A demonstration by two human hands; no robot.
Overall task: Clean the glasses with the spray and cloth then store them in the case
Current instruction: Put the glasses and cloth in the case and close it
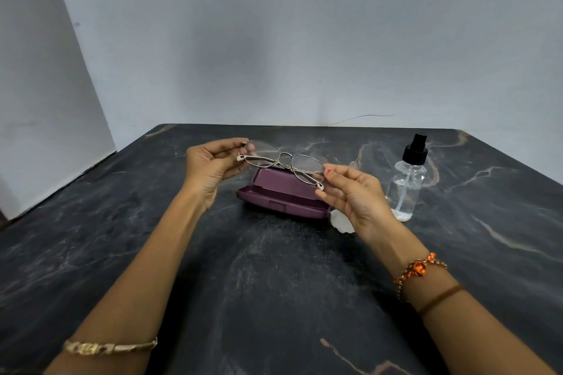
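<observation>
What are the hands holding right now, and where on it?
Both hold the glasses, folded, above the open case: the left hand pinches one outer end of the frame, the right hand the other.

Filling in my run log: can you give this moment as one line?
hands: left hand and right hand pinch folded glasses | above open purple case | spray bottle upright on table
</observation>
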